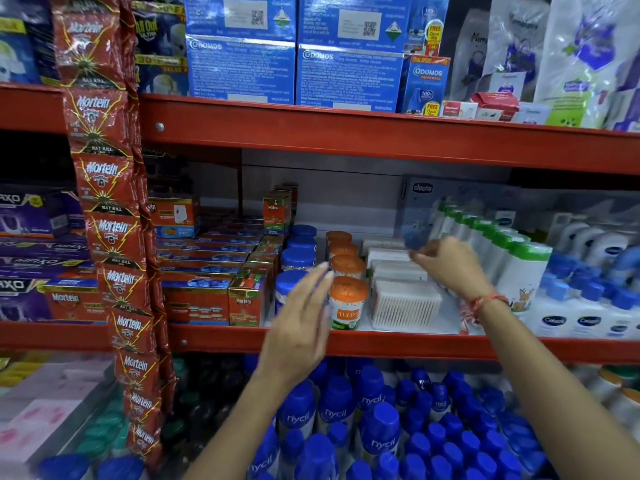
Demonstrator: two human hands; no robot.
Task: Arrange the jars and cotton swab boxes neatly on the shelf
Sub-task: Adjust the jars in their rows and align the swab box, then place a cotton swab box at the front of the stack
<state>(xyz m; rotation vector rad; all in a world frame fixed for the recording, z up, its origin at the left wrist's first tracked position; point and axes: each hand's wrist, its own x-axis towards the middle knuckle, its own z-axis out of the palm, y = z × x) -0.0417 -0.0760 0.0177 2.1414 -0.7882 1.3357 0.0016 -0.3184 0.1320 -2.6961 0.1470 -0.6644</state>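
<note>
On the middle shelf (pixel 398 346) stand a row of blue-lidded jars (pixel 298 258), a row of orange-lidded swab jars (pixel 348 301) and a row of clear rectangular cotton swab boxes (pixel 405 303). My left hand (pixel 301 327) is open with fingers apart, in front of the front blue-lidded jar and just left of the front orange jar. My right hand (pixel 446 265) reaches over the swab boxes with fingers curled near the boxes further back; I cannot tell whether it grips one. The front blue jar is partly hidden behind my left hand.
Red and blue Mortein cartons (pixel 207 271) fill the shelf to the left. Green-capped white bottles (pixel 509 258) and blue-capped lotion bottles (pixel 588 306) stand to the right. A strip of red sachets (pixel 110 237) hangs at the left. Blue-capped powder bottles (pixel 381 427) crowd the shelf below.
</note>
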